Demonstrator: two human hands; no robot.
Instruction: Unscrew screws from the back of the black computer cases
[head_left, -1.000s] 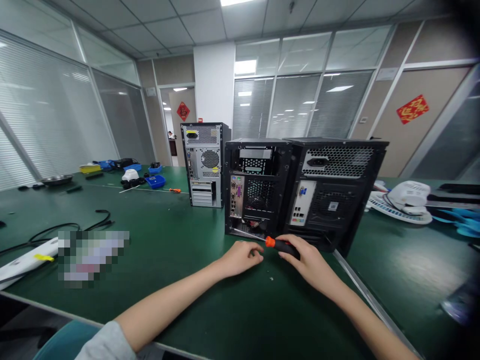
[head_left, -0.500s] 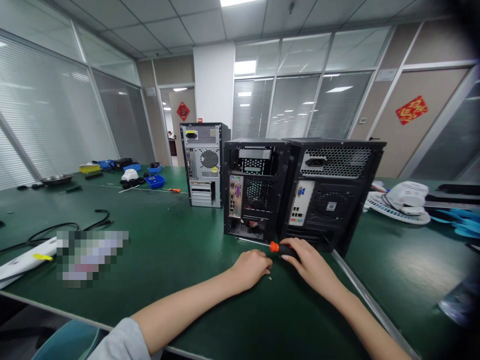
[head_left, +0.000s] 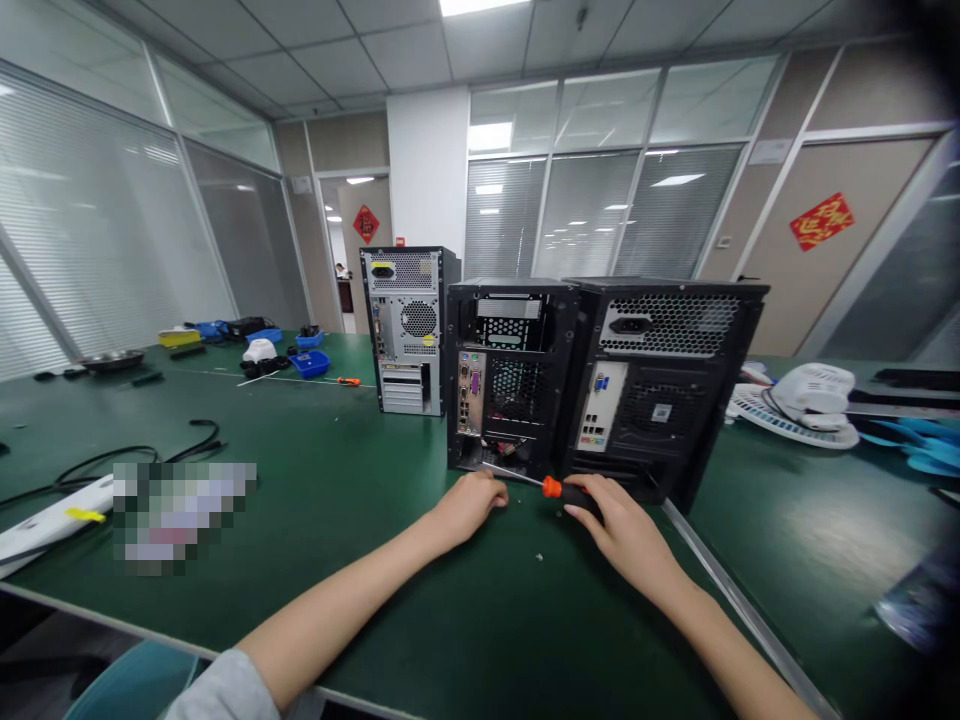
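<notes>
My right hand (head_left: 619,525) is closed round the black and orange handle of a screwdriver (head_left: 559,489). Its shaft points left at the bottom rear corner of the middle black computer case (head_left: 512,375). My left hand (head_left: 471,503) rests on the green table (head_left: 352,500) right at that corner, fingers curled near the shaft's tip; whether they pinch anything is hidden. A second black case (head_left: 664,380) stands touching the first on its right. A tiny pale speck, perhaps a screw (head_left: 538,557), lies on the table between my hands.
A silver-backed computer case (head_left: 409,330) stands behind to the left. Blue trays and tools (head_left: 307,362) lie far left at the back, a black cable (head_left: 150,452) nearer left. A white fan (head_left: 814,400) lies at the right, beyond a metal strip (head_left: 720,580).
My left hand drew back toward me, then moved forward again to the case's bottom corner. The screwdriver's tip rose from the table to the case's lower edge. My right hand barely shifted.
</notes>
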